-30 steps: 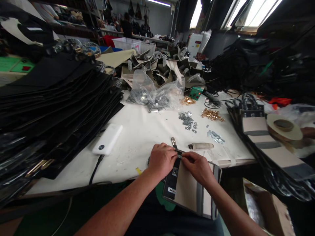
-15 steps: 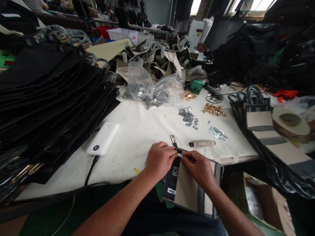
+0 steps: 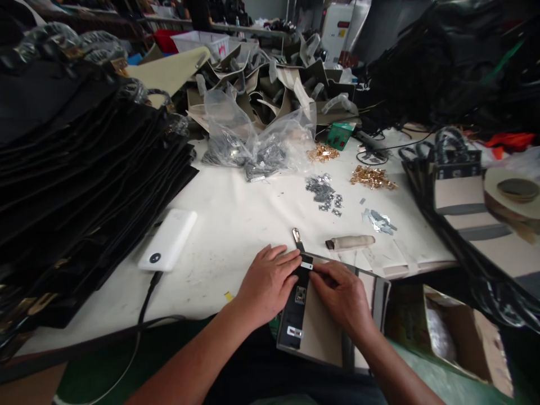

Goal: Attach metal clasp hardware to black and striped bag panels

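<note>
A bag panel (image 3: 323,320) in beige and grey leans against the table's front edge, a black strip (image 3: 298,312) along its left side. On the strip sit a square metal fitting (image 3: 300,295), a slotted metal plate (image 3: 294,332) lower down, and another small metal plate (image 3: 307,265) near the top. A tab with a gold clasp (image 3: 296,233) sticks out beyond the panel's top edge. My left hand (image 3: 270,284) lies with fingers stretched across the strip's left side, fingertips by the upper plate. Thumb and forefinger of my right hand (image 3: 341,292) pinch at that plate's right end.
Small metal plates (image 3: 323,191), gold clasps (image 3: 373,177), flat silver pieces (image 3: 379,220) and a wrapped tool (image 3: 352,242) lie ahead. A white power bank (image 3: 169,239) with a cable and stacked black panels (image 3: 84,169) are left. An open carton (image 3: 459,337) stands low right.
My left fingers have flattened and spread more, showing more of the upper plate. My right hand stays at the plate's end. The camera view has shifted slightly.
</note>
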### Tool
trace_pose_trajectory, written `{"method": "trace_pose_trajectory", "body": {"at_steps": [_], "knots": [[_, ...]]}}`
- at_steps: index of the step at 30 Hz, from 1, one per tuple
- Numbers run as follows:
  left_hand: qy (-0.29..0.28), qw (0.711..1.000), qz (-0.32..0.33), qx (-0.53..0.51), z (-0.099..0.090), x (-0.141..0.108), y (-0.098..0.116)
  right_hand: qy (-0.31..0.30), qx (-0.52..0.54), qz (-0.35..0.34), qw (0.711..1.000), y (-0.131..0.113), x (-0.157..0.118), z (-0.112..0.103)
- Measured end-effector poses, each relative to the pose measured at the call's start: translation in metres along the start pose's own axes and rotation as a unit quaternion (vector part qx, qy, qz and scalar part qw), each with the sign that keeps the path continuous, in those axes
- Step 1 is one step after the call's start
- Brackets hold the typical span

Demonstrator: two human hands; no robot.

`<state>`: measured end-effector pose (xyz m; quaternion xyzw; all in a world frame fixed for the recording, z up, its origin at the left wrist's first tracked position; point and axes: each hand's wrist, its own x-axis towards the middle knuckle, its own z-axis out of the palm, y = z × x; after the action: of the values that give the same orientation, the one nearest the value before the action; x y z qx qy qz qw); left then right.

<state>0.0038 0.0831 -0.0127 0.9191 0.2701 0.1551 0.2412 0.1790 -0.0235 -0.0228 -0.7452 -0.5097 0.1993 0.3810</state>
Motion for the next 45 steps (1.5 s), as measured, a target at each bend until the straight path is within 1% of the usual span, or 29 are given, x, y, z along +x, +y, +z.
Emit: {"method": "trace_pose_trajectory", "body": {"at_steps": [4,7,9,20,25,27,29,31,35,39,42,45], "knots": [[-0.067,0.997,0.021,0.024,-0.008,-0.005,-0.003,-0.006,0.011,0.003,1.000,0.000,0.000,-0.002],[-0.090,0.993,0.047,0.052,-0.011,-0.007,-0.003,-0.008,0.016,0.000,1.000,0.001,-0.001,-0.003],[-0.088,0.992,0.054,0.069,-0.010,-0.008,-0.002,-0.009,0.019,-0.006,1.000,0.002,-0.001,-0.002],[-0.079,0.989,0.040,0.120,-0.005,-0.007,0.011,-0.008,0.036,-0.008,0.999,-0.002,-0.002,-0.001],[-0.073,0.990,0.039,0.115,-0.005,-0.008,0.011,-0.005,0.039,0.023,0.999,-0.003,-0.001,-0.001],[-0.073,0.992,0.038,0.101,-0.006,-0.008,0.010,-0.017,0.047,0.046,0.998,-0.003,0.003,-0.003],[-0.063,0.994,0.034,0.083,-0.006,-0.007,0.009,-0.045,0.064,0.066,0.995,-0.005,0.007,-0.008],[-0.039,0.997,0.025,0.067,-0.005,-0.005,0.008,-0.066,0.074,0.089,0.991,-0.009,0.012,-0.013],[0.035,0.998,0.010,0.050,0.000,0.007,0.012,-0.065,0.058,0.141,0.986,-0.016,0.018,-0.017],[0.087,0.995,0.003,0.052,0.007,0.018,0.014,-0.061,0.043,0.142,0.987,-0.017,0.018,-0.014],[0.108,0.993,0.009,0.043,0.010,0.018,0.013,-0.066,0.023,0.136,0.988,-0.017,0.020,-0.014],[0.119,0.992,0.025,0.030,0.013,0.015,0.011,-0.083,0.015,0.155,0.984,-0.018,0.022,-0.016]]}}
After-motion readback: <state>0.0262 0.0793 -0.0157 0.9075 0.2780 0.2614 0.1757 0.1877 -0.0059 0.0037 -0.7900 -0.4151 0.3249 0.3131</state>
